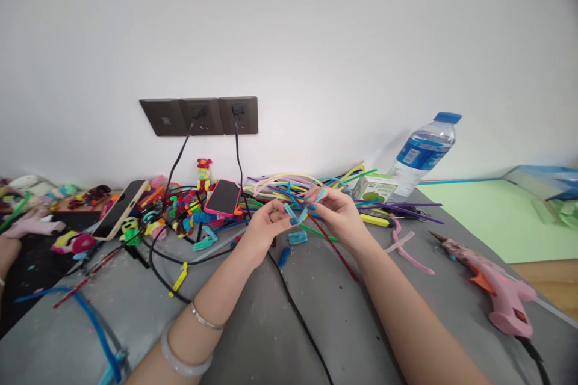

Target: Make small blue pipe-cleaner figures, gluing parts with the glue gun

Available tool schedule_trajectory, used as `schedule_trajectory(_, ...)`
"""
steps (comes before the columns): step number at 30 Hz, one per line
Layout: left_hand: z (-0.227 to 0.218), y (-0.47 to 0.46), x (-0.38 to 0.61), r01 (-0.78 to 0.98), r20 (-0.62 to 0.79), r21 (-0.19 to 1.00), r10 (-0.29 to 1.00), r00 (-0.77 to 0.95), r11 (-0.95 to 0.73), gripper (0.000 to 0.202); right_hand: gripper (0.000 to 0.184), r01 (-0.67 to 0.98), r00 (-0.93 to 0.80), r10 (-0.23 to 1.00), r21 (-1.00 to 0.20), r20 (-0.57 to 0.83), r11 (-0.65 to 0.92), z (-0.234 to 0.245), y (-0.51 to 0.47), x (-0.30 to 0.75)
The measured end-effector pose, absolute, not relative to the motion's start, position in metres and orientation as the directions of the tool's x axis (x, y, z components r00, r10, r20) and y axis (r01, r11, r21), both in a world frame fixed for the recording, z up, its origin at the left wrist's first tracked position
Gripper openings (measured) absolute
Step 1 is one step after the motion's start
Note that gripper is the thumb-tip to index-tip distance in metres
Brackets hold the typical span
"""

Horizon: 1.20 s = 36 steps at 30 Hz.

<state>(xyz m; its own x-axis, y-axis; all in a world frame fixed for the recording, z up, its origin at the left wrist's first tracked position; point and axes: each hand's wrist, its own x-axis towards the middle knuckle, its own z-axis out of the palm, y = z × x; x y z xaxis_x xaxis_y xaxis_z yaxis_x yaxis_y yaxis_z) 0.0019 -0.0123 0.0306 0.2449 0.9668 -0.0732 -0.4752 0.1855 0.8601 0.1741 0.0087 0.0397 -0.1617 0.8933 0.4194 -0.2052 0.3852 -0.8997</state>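
Left hand [266, 230] and right hand [339, 216], both grips pinched, hold 1 light-blue pipe cleaner [303, 215]; 2 smartphones [224, 197] beyond; 1 water bottle [422, 153].

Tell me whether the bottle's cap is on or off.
On: the blue cap covers the mouth of the plastic bottle, with no open neck showing.

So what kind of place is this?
Probably a crafting spot at a table: there's a pink glue gun, a pile of colourful fuzzy stems and a little red-and-yellow figure.
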Motion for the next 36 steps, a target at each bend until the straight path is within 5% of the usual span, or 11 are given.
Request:
schedule_trajectory(8, 0.0314, -0.0178, -0.0051, -0.235, -0.049, 0.951, 0.846, 0.531, 0.203, 0.034, 0.026, -0.194, -0.382, 0.855, -0.935, 0.351, 0.297, 0.0434, 0.0032, 0.1753)
schedule_trajectory(36, 0.0292, -0.0102, -0.0024, -0.372, -0.084, 0.915, 0.977, 0.198, 0.154, 0.032, 0.027, -0.140, -0.395, 0.892, -0.974, 0.219, 0.177, 0.0432, 0.0024, 0.1724)
